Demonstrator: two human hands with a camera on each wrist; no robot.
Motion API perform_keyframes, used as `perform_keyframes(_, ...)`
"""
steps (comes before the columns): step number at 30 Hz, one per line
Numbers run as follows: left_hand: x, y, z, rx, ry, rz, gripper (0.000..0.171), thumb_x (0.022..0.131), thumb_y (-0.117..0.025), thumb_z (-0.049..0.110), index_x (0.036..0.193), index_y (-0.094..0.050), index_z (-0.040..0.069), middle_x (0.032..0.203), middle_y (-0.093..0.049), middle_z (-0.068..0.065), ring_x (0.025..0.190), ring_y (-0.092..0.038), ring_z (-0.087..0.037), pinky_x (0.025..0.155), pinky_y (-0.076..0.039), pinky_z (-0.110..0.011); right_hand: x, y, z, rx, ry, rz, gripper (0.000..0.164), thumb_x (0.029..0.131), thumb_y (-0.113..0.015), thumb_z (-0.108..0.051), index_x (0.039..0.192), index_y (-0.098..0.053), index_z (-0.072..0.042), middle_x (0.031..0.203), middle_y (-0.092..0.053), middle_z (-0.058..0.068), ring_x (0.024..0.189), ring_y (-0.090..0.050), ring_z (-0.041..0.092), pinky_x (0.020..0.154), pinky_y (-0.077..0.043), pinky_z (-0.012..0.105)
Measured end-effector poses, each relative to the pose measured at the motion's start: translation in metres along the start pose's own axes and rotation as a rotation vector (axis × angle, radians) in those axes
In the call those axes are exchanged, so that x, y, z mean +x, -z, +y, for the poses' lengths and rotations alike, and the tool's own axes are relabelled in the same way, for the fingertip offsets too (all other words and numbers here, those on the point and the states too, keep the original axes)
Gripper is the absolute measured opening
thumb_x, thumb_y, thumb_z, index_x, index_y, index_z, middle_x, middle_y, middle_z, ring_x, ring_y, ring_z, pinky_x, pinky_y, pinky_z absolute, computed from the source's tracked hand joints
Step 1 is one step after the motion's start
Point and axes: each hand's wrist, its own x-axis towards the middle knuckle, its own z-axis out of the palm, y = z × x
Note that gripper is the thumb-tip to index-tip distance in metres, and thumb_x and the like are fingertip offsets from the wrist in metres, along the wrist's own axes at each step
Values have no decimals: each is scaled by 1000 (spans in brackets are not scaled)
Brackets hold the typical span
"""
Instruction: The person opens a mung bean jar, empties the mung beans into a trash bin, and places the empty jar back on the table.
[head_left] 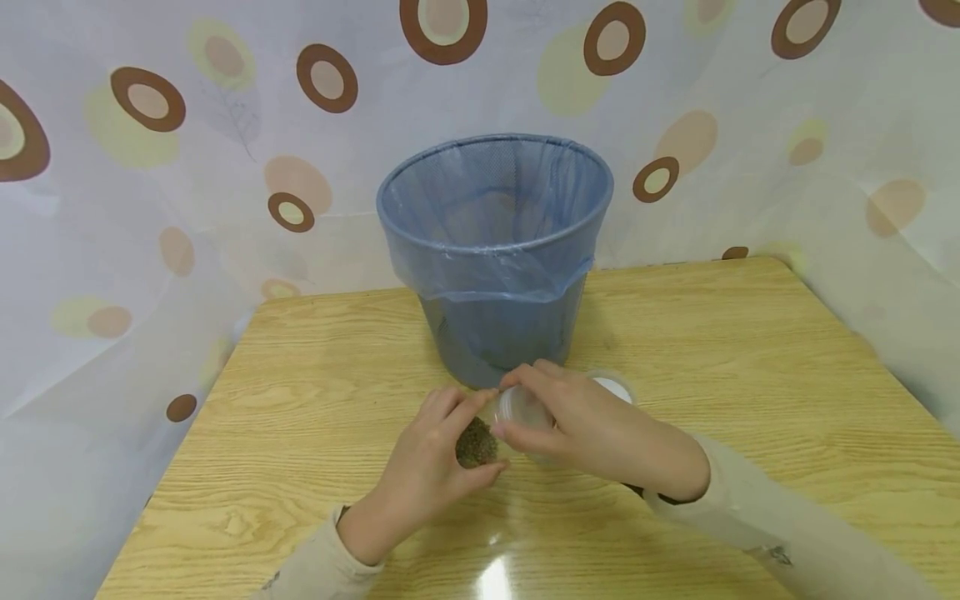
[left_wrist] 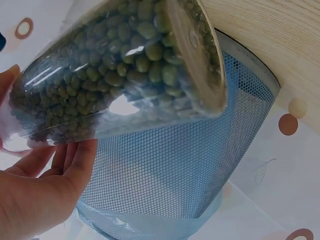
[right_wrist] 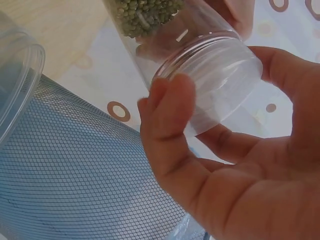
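Just behind the bean jar (head_left: 476, 443), a blue mesh bin (head_left: 504, 329).

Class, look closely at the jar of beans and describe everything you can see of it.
The jar is round-sided, clear and plastic-looking, holding many small green beans, with bare space towards its lid end. The translucent lid sits at the mouth; how tightly is unclear. The left hand grips the body, the right hand the lid. The jar looks tilted, in front of the bin.
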Motion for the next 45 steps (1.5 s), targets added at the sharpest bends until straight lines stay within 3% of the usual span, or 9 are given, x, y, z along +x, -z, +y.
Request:
perform_keyframes(3,-1,1,-1,-5,16,8,73,62,-92,21,124,-58,0,100,-54,-5,92,-50,-17,74,-49,-25,-1,1,0,17,17,9,39,92,-64,-36,120,-58,-10,94,-52,-3,66,-48,5,60,-47,21)
perform_keyframes(18,-9,9,-9,-38,111,43,73,61,-92,17,125,-59,2,99,-55,-5,93,-53,-16,77,-52,-29,-5,-5,-1,66,108,148,50,87,-71,-29,131,-53,-11,111,-54,0,82,-56,13,68,-51,23)
perform_keyframes(23,-10,16,-11,-69,187,72,73,61,-92,14,124,-59,1,99,-55,-7,93,-55,-18,77,-53,-33,-6,-7,-3,112,115,196,50,84,-74,-29,126,-55,-9,116,-57,0,92,-59,12,76,-52,26)
perform_keyframes(27,-11,21,-12,-81,230,102,70,61,-91,13,123,-60,2,101,-57,-7,96,-56,-22,79,-53,-38,-8,-13,-5,114,187,232,52,78,-81,-25,119,-57,-4,113,-60,1,97,-56,11,79,-51,26)
perform_keyframes(34,-14,26,-16,-77,244,137,69,62,-91,13,123,-60,2,103,-58,-7,99,-55,-22,80,-52,-41,-11,-29,-13,99,234,215,61,75,-83,-20,121,-51,4,117,-59,9,102,-58,18,81,-52,25)
perform_keyframes(40,-17,31,-23,-44,246,188,69,62,-91,14,123,-60,4,100,-57,-6,94,-55,-20,77,-51,-37,-13,-39,-16,90,275,246,58,72,-85,-18,115,-52,4,112,-59,9,96,-59,18,79,-52,24)
perform_keyframes(43,-18,34,-26,-39,265,225,67,62,-91,14,122,-61,5,98,-57,-5,91,-55,-17,76,-51,-36,-12,-47,-17,90,265,200,56,74,-84,-19,114,-51,2,111,-59,8,93,-60,18,79,-52,24)
perform_keyframes(45,-18,36,-27,-47,280,243,67,62,-91,13,121,-61,5,97,-57,-5,89,-54,-16,75,-51,-36,-12,-52,-18,104,215,130,54,78,-81,-21,116,-50,0,113,-57,7,93,-60,17,80,-52,25)
